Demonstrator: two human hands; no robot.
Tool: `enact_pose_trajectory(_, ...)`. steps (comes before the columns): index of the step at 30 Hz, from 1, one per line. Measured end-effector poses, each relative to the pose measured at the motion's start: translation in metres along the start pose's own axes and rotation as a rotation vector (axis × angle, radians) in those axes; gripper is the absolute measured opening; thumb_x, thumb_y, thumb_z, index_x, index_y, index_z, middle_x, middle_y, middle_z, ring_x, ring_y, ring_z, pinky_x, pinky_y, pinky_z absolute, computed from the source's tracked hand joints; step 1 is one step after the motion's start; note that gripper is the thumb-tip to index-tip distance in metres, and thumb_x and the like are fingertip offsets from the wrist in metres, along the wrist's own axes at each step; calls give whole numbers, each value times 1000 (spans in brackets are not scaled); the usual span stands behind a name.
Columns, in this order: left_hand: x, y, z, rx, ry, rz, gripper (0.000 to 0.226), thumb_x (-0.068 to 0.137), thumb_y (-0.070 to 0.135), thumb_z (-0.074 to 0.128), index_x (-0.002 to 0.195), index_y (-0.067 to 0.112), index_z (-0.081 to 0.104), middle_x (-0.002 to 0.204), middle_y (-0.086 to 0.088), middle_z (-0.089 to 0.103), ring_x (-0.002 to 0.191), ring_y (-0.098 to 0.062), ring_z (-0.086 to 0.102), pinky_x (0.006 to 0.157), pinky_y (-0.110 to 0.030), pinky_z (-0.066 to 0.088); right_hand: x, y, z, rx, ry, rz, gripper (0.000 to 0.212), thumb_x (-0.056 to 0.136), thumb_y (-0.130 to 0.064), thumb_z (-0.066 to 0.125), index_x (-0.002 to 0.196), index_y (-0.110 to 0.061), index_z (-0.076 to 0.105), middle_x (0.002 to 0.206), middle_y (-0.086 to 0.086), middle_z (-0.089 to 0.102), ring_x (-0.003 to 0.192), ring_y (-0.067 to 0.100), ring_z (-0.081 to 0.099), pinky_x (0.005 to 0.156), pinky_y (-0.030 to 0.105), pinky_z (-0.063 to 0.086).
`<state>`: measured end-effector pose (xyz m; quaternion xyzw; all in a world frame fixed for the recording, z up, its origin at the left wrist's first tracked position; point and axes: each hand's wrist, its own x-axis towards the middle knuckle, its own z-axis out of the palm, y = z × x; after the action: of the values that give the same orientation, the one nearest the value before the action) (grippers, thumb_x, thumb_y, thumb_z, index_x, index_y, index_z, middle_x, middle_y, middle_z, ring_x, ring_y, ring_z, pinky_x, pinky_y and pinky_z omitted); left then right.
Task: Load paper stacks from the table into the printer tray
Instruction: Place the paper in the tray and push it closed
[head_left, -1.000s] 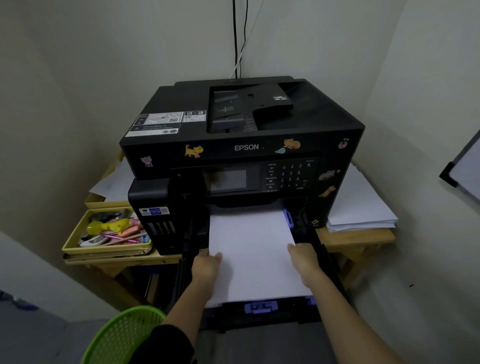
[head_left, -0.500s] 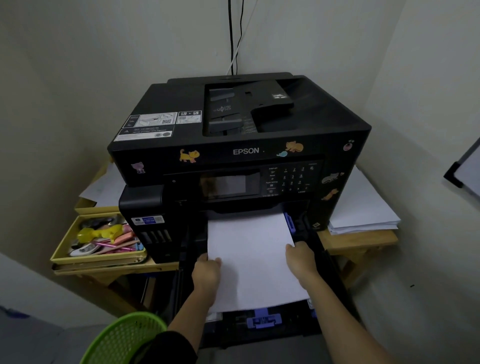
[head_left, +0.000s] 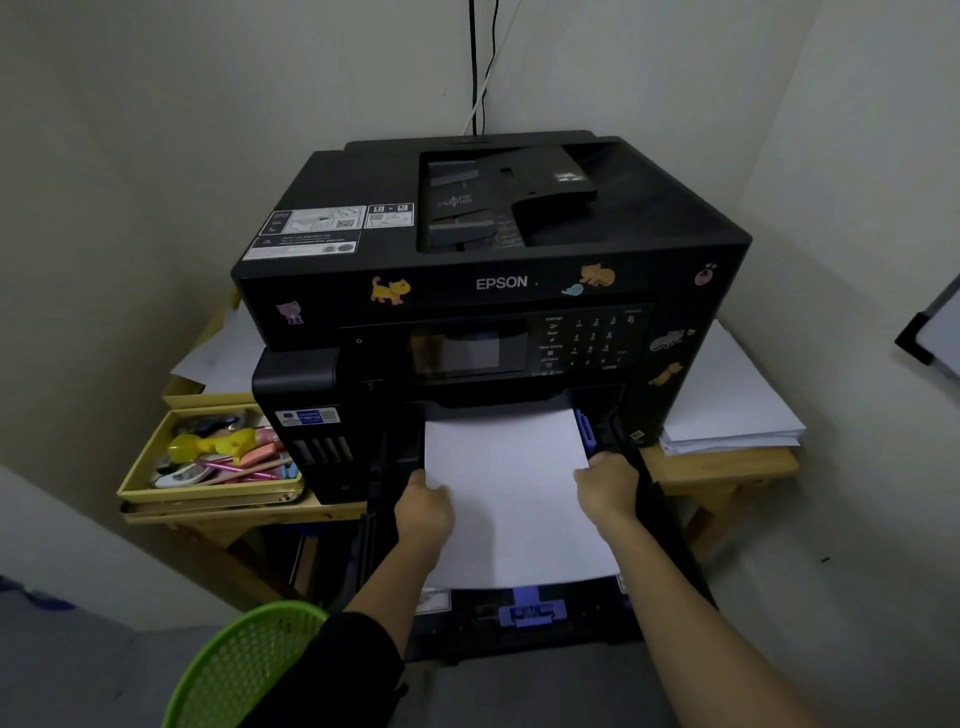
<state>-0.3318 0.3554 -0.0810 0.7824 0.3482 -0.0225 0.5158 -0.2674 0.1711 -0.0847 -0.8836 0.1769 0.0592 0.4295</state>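
Note:
A black Epson printer (head_left: 493, 283) stands on a wooden table (head_left: 727, 467). Its black paper tray (head_left: 524, 623) is pulled out at the front, with a blue guide at its near end. A white paper stack (head_left: 511, 499) lies over the tray, its far edge under the printer's front. My left hand (head_left: 423, 512) grips the stack's left edge. My right hand (head_left: 608, 486) grips its right edge, beside the blue side guide (head_left: 583, 428). More white paper (head_left: 727, 410) sits on the table right of the printer.
A yellow tray (head_left: 208, 493) of pens and small items sits left of the printer, with loose sheets (head_left: 223, 358) behind it. A green mesh basket (head_left: 244, 665) stands at the lower left. Walls close in on both sides; a whiteboard edge (head_left: 930, 332) hangs at right.
Both hands and the paper stack have slid a little further toward the printer, and the view has shifted slightly closer.

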Motion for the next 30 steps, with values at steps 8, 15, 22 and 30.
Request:
enact_pose_trajectory(8, -17, 2, -9, 313, -6, -8, 38, 98, 14, 39, 130, -3, 47, 127, -22, 56, 110, -35, 56, 87, -36, 47, -10, 5, -5, 37, 23, 1, 39, 82, 8, 46, 52, -10, 30, 56, 3, 35, 47, 15, 34, 41, 24, 26)
enact_pose_trajectory(15, -38, -4, -11, 486, 7, 55, 39, 93, 2, 35, 129, -5, 46, 137, -21, 41, 116, -35, 50, 95, -37, 43, -31, 6, -6, -22, -16, -39, 28, 85, 9, 43, 107, 10, 60, 111, 25, 62, 100, 41, 59, 72, 31, 47)
enact_pose_trajectory(22, -42, -9, -11, 496, -64, 53, 48, 92, 4, 37, 138, -8, 33, 148, -21, 26, 127, -37, 40, 106, -44, 40, -38, 8, -14, -190, -204, -9, 45, 90, -2, 43, 134, 2, 38, 141, 18, 22, 122, 39, 34, 103, 43, 40)
enact_pose_trajectory(30, -57, -15, -11, 608, -295, 394, 75, 81, 35, 62, 146, 20, 27, 156, -1, 15, 142, -27, 8, 115, -43, 18, -54, 19, -22, -268, -326, -256, 67, 81, -4, 42, 145, -17, 27, 144, 3, 23, 125, 30, 28, 108, 42, 31)
